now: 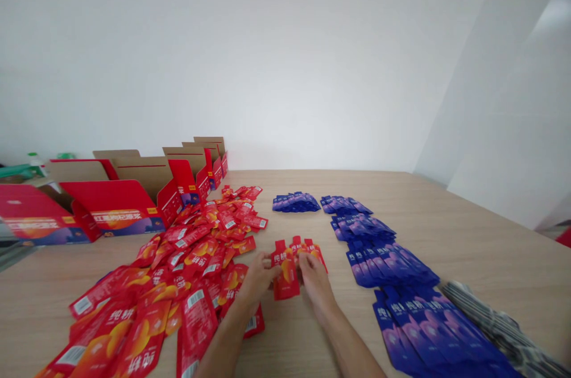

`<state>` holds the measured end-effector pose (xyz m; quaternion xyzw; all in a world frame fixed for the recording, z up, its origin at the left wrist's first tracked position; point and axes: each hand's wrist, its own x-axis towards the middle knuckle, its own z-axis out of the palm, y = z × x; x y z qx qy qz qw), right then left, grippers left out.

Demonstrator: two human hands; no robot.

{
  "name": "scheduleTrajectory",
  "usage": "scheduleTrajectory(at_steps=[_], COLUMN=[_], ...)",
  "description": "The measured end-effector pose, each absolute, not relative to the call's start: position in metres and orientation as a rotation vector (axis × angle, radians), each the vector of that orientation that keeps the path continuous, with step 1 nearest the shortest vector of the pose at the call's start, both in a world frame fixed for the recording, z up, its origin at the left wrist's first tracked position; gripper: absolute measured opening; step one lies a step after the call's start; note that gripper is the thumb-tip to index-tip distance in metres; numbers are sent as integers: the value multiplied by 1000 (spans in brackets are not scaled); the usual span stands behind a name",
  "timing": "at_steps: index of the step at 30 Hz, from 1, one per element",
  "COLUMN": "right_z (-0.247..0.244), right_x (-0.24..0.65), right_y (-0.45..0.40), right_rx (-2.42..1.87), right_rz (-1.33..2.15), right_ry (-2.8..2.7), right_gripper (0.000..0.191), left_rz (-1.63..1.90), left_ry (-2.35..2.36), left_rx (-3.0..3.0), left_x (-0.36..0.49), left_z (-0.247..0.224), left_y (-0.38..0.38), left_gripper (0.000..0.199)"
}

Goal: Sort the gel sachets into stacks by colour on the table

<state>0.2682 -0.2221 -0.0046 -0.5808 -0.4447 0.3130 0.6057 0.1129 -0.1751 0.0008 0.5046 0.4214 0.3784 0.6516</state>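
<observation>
In the head view, my left hand is closed on a red pouch with an orange fruit print, held upright with its front facing me. Close to its right, my right hand has its fingers closed on more red pouches, which fan out behind the fingertips. How many pouches that hand has is partly hidden. Left of my hands spreads a loose heap of red pouches, lying at all angles, some with barcodes up. Part of the heap lies under my left forearm.
Purple pouches lie in overlapping fanned groups down the right side, with another group farther back. Open red cartons stand in a row at the left. A grey striped bundle lies on the wooden table at right.
</observation>
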Motion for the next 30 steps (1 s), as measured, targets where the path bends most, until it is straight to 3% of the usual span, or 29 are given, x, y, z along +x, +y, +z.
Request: scheduleTrajectory(at_steps=[2, 6, 9, 14, 21, 26, 30], right_z=[-5, -7, -13, -26, -31, -33, -34], right_x=[281, 308, 312, 296, 294, 297, 299], right_y=[-219, -216, -218, -222, -224, -223, -222], right_rx=[-1353, -1593, -1842, -2133, -2184, -2172, -2173], right_rz=[766, 343, 150, 138, 231, 218, 221], right_ry=[-970, -1156, -1363, -1592, -1710, -1726, -1741], right_gripper=[34, 30, 42, 66, 58, 56, 54], left_rz=[1000, 1137, 1174, 1145, 1024, 949, 788], left_ry=[1001, 1048, 1098, 1158, 1095, 1207, 1204], left_rx=[1125, 1173, 1270, 1423, 1770, 2119, 2266], left_x=[119, 130, 136, 141, 142, 141, 142], left_z=[-10, -29, -36, -46, -55, -44, -39], left_y=[-169, -160, -154, -141, -138, -147, -157], left_gripper=[51, 44, 31, 16, 38, 33, 40])
